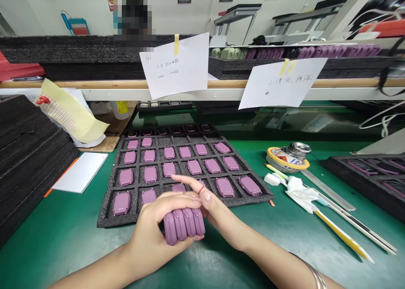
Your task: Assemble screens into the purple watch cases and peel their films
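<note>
Forearms: two bare forearms (95, 267) are seen reaching in from the lower corners; silver metal bangles (319, 277) are worn on the right one.
Left hand: the bare left hand (149, 230) is clamped around a row of four purple, rounded, case-like pieces (183, 226), fingers laid over the top and thumb underneath.
Right hand: the bare right hand (219, 212) is brought together with the left at the row's right end, with a thin red band (201, 190) worn on one finger; whether the pieces are gripped by it cannot be told.
Held row: the four pieces are packed side by side, narrow edges toward the camera, just above the glossy green tabletop (221, 266).
Foam tray: a black foam tray (105, 216) divided into square compartments is set behind the hands; single purple rounded-square pieces (122, 203) are held in many of these, and dark-faced ones (190, 128) in the farthest row.
Right side: a yellow-rimmed tape roll (284, 160), a crumpled white wipe (299, 188) and a flat metal ruler (330, 193) are placed near one another.
Left side: black foam slabs (31, 166) are stacked beside a flat white sheet (79, 172).
Shelf: two handwritten white paper notes (179, 67) are taped along its pale front edge (221, 95).
</note>
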Motion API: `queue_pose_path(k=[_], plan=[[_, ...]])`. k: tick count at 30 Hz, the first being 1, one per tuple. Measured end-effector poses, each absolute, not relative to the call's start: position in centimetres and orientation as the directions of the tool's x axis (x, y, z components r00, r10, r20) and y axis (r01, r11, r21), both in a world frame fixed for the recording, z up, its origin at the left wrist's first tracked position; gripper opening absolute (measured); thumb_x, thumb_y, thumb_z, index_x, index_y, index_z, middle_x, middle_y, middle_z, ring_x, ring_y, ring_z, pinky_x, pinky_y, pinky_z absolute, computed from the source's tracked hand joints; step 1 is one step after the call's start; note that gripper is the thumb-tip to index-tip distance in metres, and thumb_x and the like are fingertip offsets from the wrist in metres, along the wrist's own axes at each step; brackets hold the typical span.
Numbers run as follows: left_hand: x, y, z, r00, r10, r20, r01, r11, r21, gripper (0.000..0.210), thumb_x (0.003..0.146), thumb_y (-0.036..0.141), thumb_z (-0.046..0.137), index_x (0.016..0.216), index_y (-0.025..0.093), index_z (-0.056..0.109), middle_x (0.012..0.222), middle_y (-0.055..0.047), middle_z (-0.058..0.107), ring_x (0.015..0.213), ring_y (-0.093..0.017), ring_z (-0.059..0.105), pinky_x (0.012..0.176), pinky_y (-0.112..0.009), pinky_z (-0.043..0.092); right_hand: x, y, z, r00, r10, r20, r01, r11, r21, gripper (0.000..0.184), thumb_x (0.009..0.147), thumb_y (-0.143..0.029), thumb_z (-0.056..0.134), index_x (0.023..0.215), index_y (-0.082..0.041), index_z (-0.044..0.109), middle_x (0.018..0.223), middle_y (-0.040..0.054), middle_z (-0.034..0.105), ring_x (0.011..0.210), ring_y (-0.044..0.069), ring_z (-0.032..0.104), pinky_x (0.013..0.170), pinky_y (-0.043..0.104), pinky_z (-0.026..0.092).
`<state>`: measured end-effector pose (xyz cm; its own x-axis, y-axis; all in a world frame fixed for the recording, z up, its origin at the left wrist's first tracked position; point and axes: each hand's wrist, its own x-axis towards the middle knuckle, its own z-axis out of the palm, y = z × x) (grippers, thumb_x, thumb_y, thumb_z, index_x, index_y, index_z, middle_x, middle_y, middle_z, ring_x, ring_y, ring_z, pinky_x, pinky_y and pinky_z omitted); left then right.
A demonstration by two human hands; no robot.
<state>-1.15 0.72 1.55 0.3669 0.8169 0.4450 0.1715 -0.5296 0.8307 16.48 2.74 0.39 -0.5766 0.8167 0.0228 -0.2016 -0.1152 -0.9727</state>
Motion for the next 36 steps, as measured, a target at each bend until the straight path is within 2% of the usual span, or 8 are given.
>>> queue_pose_path(k=[3,6,10,15,20,26,30,36], plan=[[-1.1,0.9,1.2,0.389,0.796,0.464,0.158,-0.554,0.818,0.044,0.076,0.010,0.080,0.114,0.029,0.067,0.112,0.001,0.076,0.106,-0.018,0.069,0.100,-0.031,0.051,16.2,2.6,0.7,-0.595,0.804,0.002,-0.188,-0.136,-0.973,0.085,0.077,-0.072,0.068,0.142,-0.024,0.041,0.133,0.0127,0.063,0.129,0.029,0.057,0.111,0.051,0.041],[-1.1,1.1,0.9,0.413,0.768,0.489,0.091,-0.569,0.817,0.033,0.081,0.023,0.079,0.112,0.029,0.069,0.112,-0.001,0.074,0.109,-0.020,0.067,0.101,-0.033,0.050,15.8,2.3,1.0,-0.538,0.843,0.002,-0.179,-0.112,-0.978,0.104,0.059,-0.045,0.094,0.144,-0.024,0.038,0.129,0.0107,0.066,0.127,0.029,0.059,0.113,0.048,0.041],[-1.3,1.2,0.4,0.438,0.769,0.466,0.115,-0.562,0.819,0.040,0.084,0.045,0.074,0.120,0.031,0.066,0.120,-0.005,0.066,0.116,-0.024,0.061,0.103,-0.036,0.049,15.3,1.9,0.8,-0.440,0.894,0.088,-0.123,0.038,-0.992,0.113,0.053,-0.019,0.096,0.148,-0.028,0.035,0.129,0.0067,0.067,0.124,0.025,0.062,0.110,0.041,0.046],[-1.3,0.8,-0.2,0.358,0.868,0.344,0.236,-0.441,0.866,0.090,0.078,0.018,0.075,0.150,0.042,0.027,0.154,-0.007,0.037,0.141,-0.031,0.041,0.116,-0.051,0.037,15.0,1.7,0.2,-0.359,0.884,0.301,-0.114,0.278,-0.954,0.113,0.061,-0.014,0.091,0.153,-0.032,0.027,0.110,0.0006,0.074,0.104,0.020,0.071,0.100,0.036,0.054],[-1.0,0.3,0.5,0.388,0.922,0.023,-0.028,-0.014,1.000,0.137,0.056,0.021,0.095,0.155,0.040,0.003,0.157,-0.014,0.036,0.138,-0.035,0.046,0.108,-0.050,0.047,15.5,1.8,0.2,-0.305,0.834,0.460,-0.003,0.482,-0.876,0.112,0.064,-0.018,0.090,0.154,-0.032,0.025,0.116,0.0032,0.073,0.110,0.023,0.070,0.102,0.038,0.054],[-0.7,0.7,1.8,0.421,0.902,-0.097,-0.200,0.197,0.960,0.073,0.061,0.020,0.092,0.123,0.021,0.055,0.119,-0.010,0.071,0.108,-0.029,0.070,0.090,-0.039,0.059,16.2,2.3,-0.2,-0.340,0.709,0.617,0.074,0.675,-0.735,0.081,0.078,-0.036,0.083,0.147,-0.029,0.041,0.131,0.0087,0.067,0.119,0.028,0.066,0.111,0.043,0.049],[-0.6,0.6,2.3,0.406,0.902,-0.143,-0.131,0.213,0.968,0.049,0.060,0.017,0.089,0.100,0.020,0.061,0.099,-0.004,0.076,0.093,-0.026,0.074,0.081,-0.036,0.062,16.2,2.4,-0.6,-0.369,0.674,0.640,0.052,0.702,-0.710,0.090,0.082,-0.035,0.080,0.155,-0.029,0.028,0.131,0.0071,0.067,0.121,0.026,0.065,0.111,0.042,0.050],[-0.6,0.5,2.1,0.387,0.912,-0.136,-0.112,0.193,0.975,0.051,0.060,0.020,0.089,0.102,0.018,0.060,0.101,-0.007,0.076,0.094,-0.027,0.074,0.082,-0.037,0.061,16.1,2.4,-0.6,-0.380,0.665,0.643,0.061,0.711,-0.700,0.090,0.085,-0.034,0.076,0.156,-0.031,0.022,0.132,0.0092,0.066,0.119,0.028,0.067,0.110,0.048,0.050]])
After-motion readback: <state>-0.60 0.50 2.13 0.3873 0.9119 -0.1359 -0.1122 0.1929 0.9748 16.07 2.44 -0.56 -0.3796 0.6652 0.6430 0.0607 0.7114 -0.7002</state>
